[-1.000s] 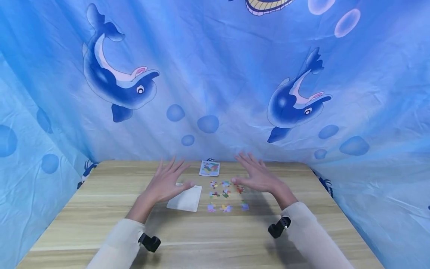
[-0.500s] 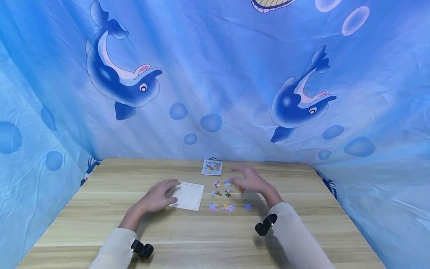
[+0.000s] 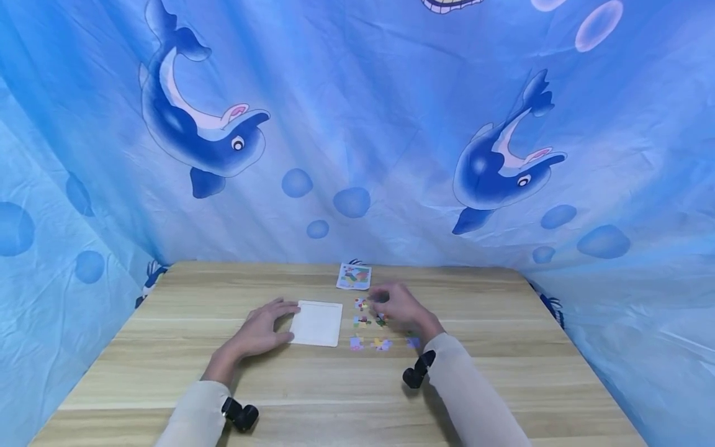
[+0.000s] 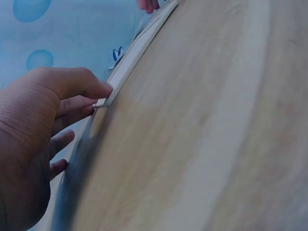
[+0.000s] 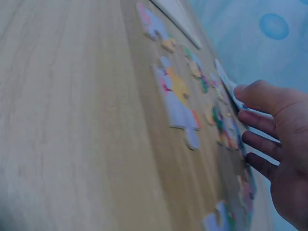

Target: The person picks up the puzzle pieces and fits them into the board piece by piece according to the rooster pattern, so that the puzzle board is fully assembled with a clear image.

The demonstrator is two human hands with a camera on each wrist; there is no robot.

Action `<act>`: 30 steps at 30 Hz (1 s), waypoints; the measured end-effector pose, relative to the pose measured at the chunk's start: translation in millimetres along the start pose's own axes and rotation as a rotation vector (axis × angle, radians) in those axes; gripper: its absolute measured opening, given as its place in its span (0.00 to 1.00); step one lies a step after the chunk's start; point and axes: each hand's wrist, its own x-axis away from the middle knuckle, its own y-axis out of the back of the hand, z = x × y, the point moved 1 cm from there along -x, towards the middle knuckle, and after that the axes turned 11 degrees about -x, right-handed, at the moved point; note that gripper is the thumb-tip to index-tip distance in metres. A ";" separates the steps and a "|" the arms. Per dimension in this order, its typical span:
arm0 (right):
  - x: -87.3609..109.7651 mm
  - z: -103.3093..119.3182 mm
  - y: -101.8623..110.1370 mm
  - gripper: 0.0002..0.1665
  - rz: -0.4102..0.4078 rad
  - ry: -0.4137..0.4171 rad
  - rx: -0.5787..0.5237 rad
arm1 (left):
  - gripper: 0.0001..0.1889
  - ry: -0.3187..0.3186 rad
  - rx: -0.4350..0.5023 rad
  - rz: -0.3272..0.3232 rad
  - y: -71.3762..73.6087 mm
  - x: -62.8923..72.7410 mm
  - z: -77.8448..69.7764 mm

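In the head view, loose jigsaw pieces [image 3: 381,343] could be knocked askew if the right hand [image 3: 399,305] were dragged low across the surface [image 3: 335,397]; its thumb and fingers are curved over the back of the group. In the left wrist view, the white tray [image 4: 138,47] is held at its edge between thumb and fingers of the left hand [image 4: 34,125]; an uneven push could shift it. In the right wrist view, pieces are seen just beside the fingertips; whether one is pinched cannot be told.
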 end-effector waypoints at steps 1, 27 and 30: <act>-1.3 -1.2 -1.7 0.26 -0.002 -0.002 -0.001 | 0.31 -0.005 -0.004 -0.008 -1.6 -0.4 -0.5; -13.9 0.6 -21.5 0.12 -0.063 0.149 0.151 | 0.31 0.001 0.008 -0.093 -22.7 -3.2 -7.0; -17.9 8.4 -29.0 0.12 -0.047 0.198 0.149 | 0.31 0.001 0.004 -0.092 -22.5 -4.2 -7.6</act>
